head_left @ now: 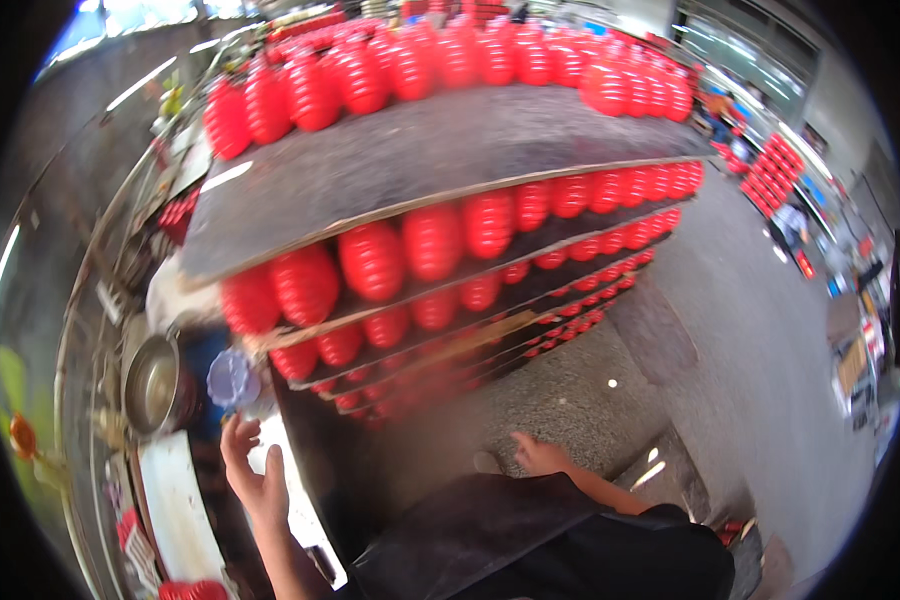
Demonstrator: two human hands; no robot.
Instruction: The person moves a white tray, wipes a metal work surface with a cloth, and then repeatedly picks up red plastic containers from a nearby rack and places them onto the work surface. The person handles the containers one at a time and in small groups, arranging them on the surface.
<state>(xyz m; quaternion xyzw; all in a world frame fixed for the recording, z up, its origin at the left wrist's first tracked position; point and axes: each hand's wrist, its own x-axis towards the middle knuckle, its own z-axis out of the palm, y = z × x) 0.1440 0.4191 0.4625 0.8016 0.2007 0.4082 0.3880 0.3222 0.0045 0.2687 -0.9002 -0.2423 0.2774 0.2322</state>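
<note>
My left hand (256, 474) is raised at the lower left, its thumb and fingers apart and nothing in it. It is nearest to a pale purple scalloped basin (232, 378). My right hand (540, 456) hangs in front of my dark apron, over the speckled floor, with a finger stretched out and nothing visible in it. Ahead stands a stack of dark boards (450, 135) carrying rows of glossy red ribbed pieces, jar-like in shape. One such red piece (372, 260) stands on the second tier. Neither hand touches the stack.
A metal pan (153, 384) lies at the left, above a white board (180, 510). Pipes run along the left wall. At the right, grey floor (760, 320) stretches toward another red stack (773, 172) and a person (792, 225). A flat dark board (667, 478) lies near my right arm.
</note>
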